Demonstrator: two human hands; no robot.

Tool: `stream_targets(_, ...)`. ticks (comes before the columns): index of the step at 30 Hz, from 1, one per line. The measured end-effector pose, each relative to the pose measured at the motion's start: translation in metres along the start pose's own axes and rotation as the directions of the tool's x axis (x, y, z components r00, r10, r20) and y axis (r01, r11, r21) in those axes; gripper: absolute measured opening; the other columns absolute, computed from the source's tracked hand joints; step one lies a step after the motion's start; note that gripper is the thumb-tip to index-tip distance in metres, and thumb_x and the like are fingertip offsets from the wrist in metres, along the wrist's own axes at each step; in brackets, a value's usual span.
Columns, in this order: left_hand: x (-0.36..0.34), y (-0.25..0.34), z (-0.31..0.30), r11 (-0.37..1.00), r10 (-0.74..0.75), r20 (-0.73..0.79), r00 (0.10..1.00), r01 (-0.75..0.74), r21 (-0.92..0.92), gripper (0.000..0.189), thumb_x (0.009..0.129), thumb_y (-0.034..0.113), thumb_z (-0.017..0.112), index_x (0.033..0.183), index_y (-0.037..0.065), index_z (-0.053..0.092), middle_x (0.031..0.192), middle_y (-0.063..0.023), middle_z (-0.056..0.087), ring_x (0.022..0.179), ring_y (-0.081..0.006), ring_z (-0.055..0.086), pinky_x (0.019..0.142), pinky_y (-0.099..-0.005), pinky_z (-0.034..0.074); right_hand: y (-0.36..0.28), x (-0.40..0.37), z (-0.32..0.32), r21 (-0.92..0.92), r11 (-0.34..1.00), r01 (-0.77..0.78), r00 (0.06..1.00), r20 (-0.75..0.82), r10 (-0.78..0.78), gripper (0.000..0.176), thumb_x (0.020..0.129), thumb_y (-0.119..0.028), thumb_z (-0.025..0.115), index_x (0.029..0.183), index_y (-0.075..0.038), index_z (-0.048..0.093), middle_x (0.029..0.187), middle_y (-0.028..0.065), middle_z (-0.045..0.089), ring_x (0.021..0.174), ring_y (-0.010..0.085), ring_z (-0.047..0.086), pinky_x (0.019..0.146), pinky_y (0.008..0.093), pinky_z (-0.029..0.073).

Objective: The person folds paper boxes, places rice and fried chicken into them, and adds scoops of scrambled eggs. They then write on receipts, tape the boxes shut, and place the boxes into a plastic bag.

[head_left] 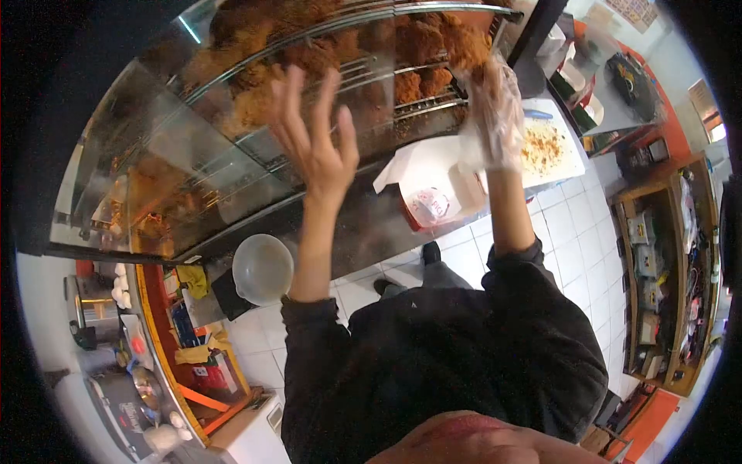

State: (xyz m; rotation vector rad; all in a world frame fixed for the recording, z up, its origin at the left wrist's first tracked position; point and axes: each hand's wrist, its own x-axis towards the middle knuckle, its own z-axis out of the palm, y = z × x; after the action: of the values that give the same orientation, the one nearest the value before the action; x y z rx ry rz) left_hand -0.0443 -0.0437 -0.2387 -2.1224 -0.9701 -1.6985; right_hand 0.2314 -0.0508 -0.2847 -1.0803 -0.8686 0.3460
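Note:
My left hand [313,139] is bare and raised before the glass of a display case, its fingers spread with nothing in them. Over my right hand [495,116] is a clear plastic glove, and its fingers hold a piece of fried food [468,48] at the case's right end. More brown fried pieces [423,83] lie on the wire racks inside. Below and left of my gloved hand stands an open white box [433,182] with red print inside. A white board [550,147] with crumbs and a blue-handled tool [537,114] lies to the right.
The glass case [232,158] spans the upper left. A translucent bowl [263,269] sits below it. Wooden shelves [665,271] with goods stand at the right, an orange-edged shelf unit [166,340] at the lower left. White floor tiles [576,255] show between.

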Motion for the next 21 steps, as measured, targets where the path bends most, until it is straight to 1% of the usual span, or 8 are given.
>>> stream_targets(6, 0.022, -0.045, 0.048, 0.890, 0.125, -0.091, 0.988, -0.071, 0.451, 0.047, 0.097, 0.048, 0.039, 0.143, 0.035, 0.044, 0.156, -0.0134, 0.026, 0.145, -0.0344, 0.019, 0.115, -0.0560, 0.006, -0.013, -0.095, -0.106, -0.026, 0.834, -0.551, 0.796, 0.283, 0.535, 0.037, 0.093, -0.017, 0.064, 0.122, 0.002, 0.055, 0.120, 0.0131, 0.059, 0.103, 0.0178, 0.060, 0.083, 0.0296, 0.053)
stream_targets(10, 0.020, -0.044, 0.055, 0.879, 0.144, -0.154, 0.977, -0.056, 0.473, 0.050, 0.098, 0.054, 0.030, 0.142, 0.037, 0.045, 0.156, -0.0158, 0.026, 0.145, -0.0378, 0.018, 0.114, -0.0582, 0.003, 0.054, -0.138, -0.125, -0.113, 0.929, -0.352, 0.898, 0.239, 0.369, 0.011, 0.096, -0.002, 0.054, 0.107, -0.001, 0.054, 0.110, 0.0064, 0.055, 0.099, 0.0134, 0.053, 0.088, 0.0301, 0.049)
stream_targets(12, 0.020, -0.041, 0.053, 0.878, 0.117, -0.115, 0.986, -0.049, 0.476, 0.051, 0.098, 0.054, 0.031, 0.143, 0.035, 0.045, 0.154, -0.0192, 0.026, 0.144, -0.0409, 0.017, 0.113, -0.0602, 0.004, 0.106, -0.152, -0.120, 0.494, 0.606, -0.624, 0.759, 0.199, 0.619, 0.020, 0.093, -0.008, 0.060, 0.110, -0.004, 0.049, 0.100, 0.0083, 0.053, 0.089, 0.0183, 0.055, 0.076, 0.0330, 0.051)
stream_targets(13, 0.021, -0.041, 0.053, 0.875, 0.128, -0.130, 0.983, -0.050, 0.481, 0.052, 0.098, 0.054, 0.031, 0.143, 0.034, 0.045, 0.154, -0.0207, 0.026, 0.144, -0.0417, 0.017, 0.113, -0.0603, 0.004, 0.105, -0.159, -0.118, -0.174, 0.901, -0.398, 0.874, 0.226, 0.430, 0.020, 0.095, -0.015, 0.055, 0.111, -0.003, 0.050, 0.109, 0.0109, 0.054, 0.096, 0.0218, 0.055, 0.082, 0.0384, 0.048)
stream_targets(14, 0.021, -0.041, 0.054, 0.873, 0.141, -0.148, 0.979, -0.052, 0.486, 0.052, 0.098, 0.054, 0.031, 0.143, 0.033, 0.045, 0.154, -0.0223, 0.026, 0.144, -0.0424, 0.017, 0.113, -0.0604, 0.004, 0.105, -0.166, -0.118, -0.712, 0.694, 0.106, 0.880, 0.392, 0.267, 0.025, 0.098, -0.022, 0.050, 0.112, -0.002, 0.052, 0.119, 0.0135, 0.055, 0.103, 0.0252, 0.056, 0.089, 0.0438, 0.046)
stream_targets(18, 0.023, -0.039, 0.063, 0.860, 0.181, -0.142, 0.973, -0.086, 0.502, 0.054, 0.098, 0.055, 0.028, 0.144, 0.031, 0.044, 0.153, -0.0247, 0.024, 0.144, -0.0431, 0.015, 0.112, -0.0613, 0.002, 0.067, -0.141, -0.126, -0.889, 0.455, 0.048, 0.694, 0.357, 0.625, 0.030, 0.096, -0.021, 0.051, 0.119, -0.001, 0.051, 0.121, 0.0137, 0.054, 0.113, 0.0255, 0.053, 0.098, 0.0429, 0.043)
stream_targets(20, 0.025, -0.028, 0.076, 0.853, 0.187, -0.132, 0.973, -0.094, 0.513, 0.054, 0.098, 0.054, 0.030, 0.145, 0.031, 0.042, 0.154, -0.0239, 0.024, 0.144, -0.0433, 0.016, 0.112, -0.0630, 0.003, 0.052, -0.128, -0.152, -0.663, 0.747, 0.040, 0.677, 0.568, 0.468, 0.030, 0.098, -0.018, 0.046, 0.121, 0.000, 0.053, 0.121, 0.0125, 0.056, 0.114, 0.0230, 0.053, 0.103, 0.0386, 0.041)
stream_targets(21, 0.026, -0.021, 0.085, 0.847, 0.195, -0.132, 0.972, -0.099, 0.523, 0.054, 0.097, 0.054, 0.032, 0.145, 0.031, 0.041, 0.154, -0.0230, 0.024, 0.144, -0.0434, 0.016, 0.111, -0.0647, 0.003, 0.051, -0.121, -0.159, -0.365, 0.843, -0.395, 0.737, 0.423, 0.528, 0.029, 0.099, -0.017, 0.044, 0.120, -0.001, 0.055, 0.124, 0.0115, 0.055, 0.115, 0.0217, 0.052, 0.103, 0.0375, 0.042)
